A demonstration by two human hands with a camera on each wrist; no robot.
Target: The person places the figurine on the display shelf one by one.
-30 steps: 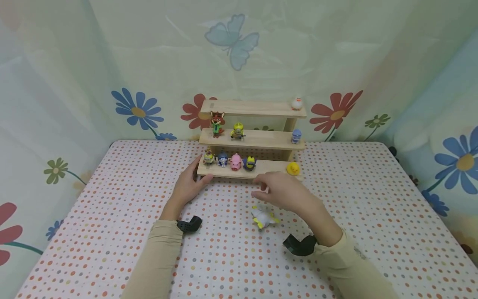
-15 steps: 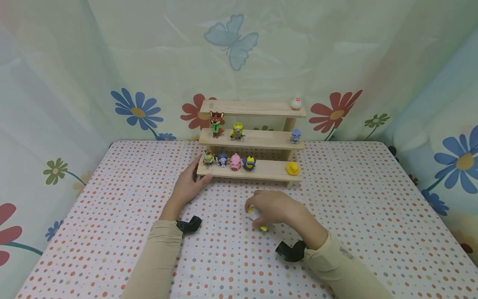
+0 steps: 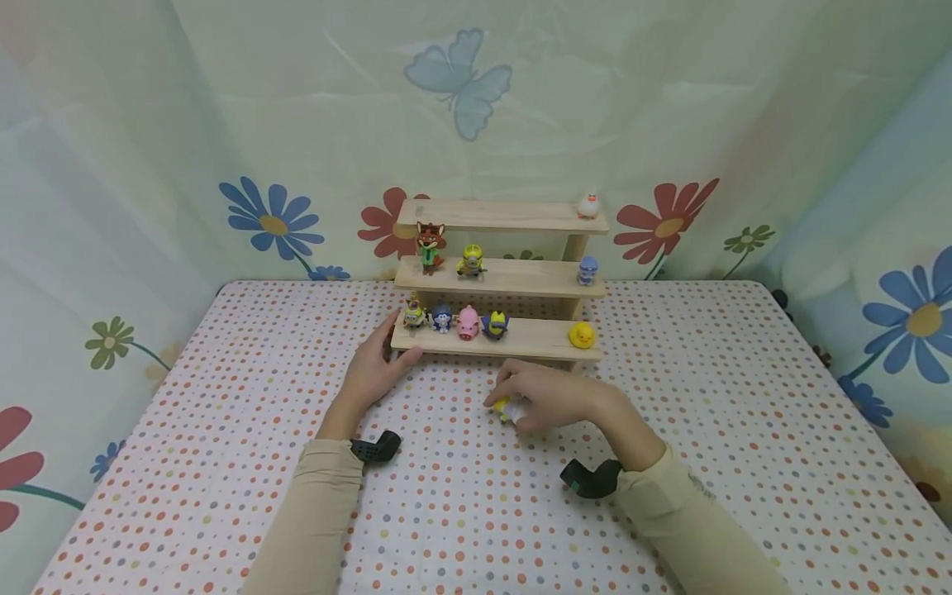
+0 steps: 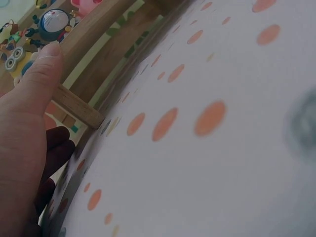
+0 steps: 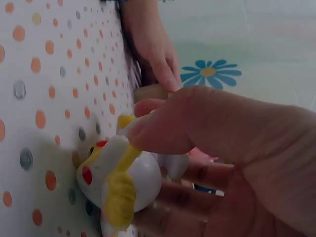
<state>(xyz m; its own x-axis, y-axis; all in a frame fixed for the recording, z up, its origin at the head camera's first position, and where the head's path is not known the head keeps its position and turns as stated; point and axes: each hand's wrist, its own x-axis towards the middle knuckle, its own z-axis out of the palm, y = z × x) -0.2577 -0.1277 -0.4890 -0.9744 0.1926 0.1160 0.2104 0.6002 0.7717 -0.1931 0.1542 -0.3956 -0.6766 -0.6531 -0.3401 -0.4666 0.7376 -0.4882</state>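
Observation:
My left hand (image 3: 372, 372) grips the left end of a three-tier wooden shelf (image 3: 543, 337); in the left wrist view its thumb (image 4: 42, 74) lies against the lowest board, with the other fingers below. Just in front of the shelf, my right hand (image 3: 554, 392) holds a white toy figure (image 5: 145, 180) with yellow parts and red spots, pinched between thumb and fingers. The right wrist view has it tilted, head end low and close to the tablecloth. In the head view the hand covers most of it.
On the lowest board stand a pink pig (image 3: 468, 323), a yellow duck (image 3: 582, 335) and several small figures. A fox figure (image 3: 430, 248), a minion (image 3: 471, 262) and a blue figure (image 3: 587, 270) are on the middle board. A white bird (image 3: 588, 206) tops the right end.
My right hand has come down onto the white toy, taken hold of it and moved it slightly towards the shelf. The left hand stays at the shelf's end.

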